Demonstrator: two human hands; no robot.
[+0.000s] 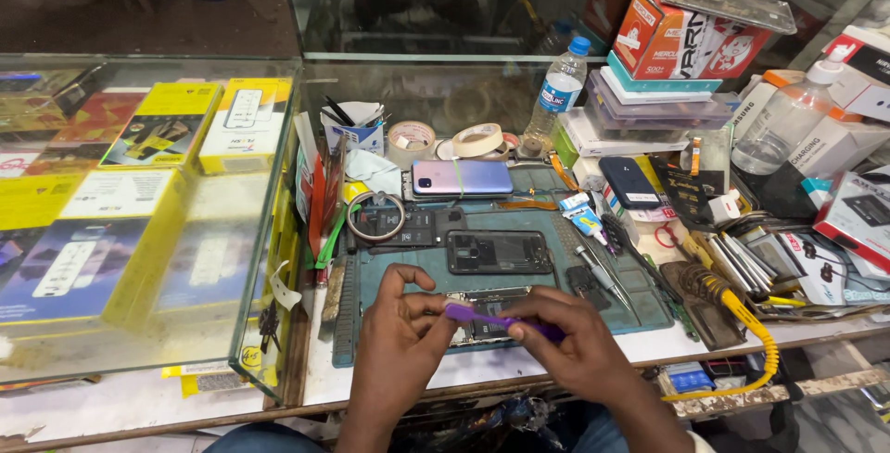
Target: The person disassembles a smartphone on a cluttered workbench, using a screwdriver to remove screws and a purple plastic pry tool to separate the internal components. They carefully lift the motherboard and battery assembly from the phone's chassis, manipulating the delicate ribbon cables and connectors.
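Observation:
Both my hands meet low in the middle of the head view, over a teal work mat (649, 309). My right hand (579, 346) holds a slim purple tool (491, 319) that points left. My left hand (399, 332) pinches the tool's purple tip between thumb and fingers. Under them lies an opened phone (487, 300) with its inner parts showing, mostly hidden by my fingers. A black phone frame (498, 252) lies just beyond it on the mat.
A lilac phone (462, 177), tape rolls (477, 140), a cup of tools (357, 128) and a water bottle (559, 91) stand behind. Stacked boxes (681, 40) and phone parts crowd the right; a soldering iron with yellow cable (742, 309) lies near. A glass display case (139, 193) fills the left.

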